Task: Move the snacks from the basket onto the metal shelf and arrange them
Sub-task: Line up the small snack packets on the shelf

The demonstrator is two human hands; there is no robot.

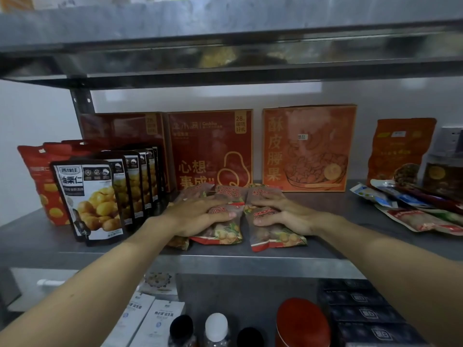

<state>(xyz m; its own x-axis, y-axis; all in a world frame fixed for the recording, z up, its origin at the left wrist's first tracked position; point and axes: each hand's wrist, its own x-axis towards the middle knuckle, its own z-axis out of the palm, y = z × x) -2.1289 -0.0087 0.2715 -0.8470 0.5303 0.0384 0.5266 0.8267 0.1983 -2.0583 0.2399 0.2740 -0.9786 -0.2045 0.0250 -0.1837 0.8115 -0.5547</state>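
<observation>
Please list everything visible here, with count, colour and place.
metal shelf: one, grey, middle
chestnut pouches: one row, black and white, left
red pouches: at least two, red, far left
red boxes: at least two, red, back
orange box: one, orange, back
orange bag: one, orange, back right
snack packs: at least three, brown-red, under the hands
flat packets: several, mixed colours, right
bottles: three, black or white caps, below
red tin: one, red, below
dark boxes: several, black, lower right
white packets: two, white, lower left
left hand: one, flat on packs
right hand: one, flat on packs
</observation>
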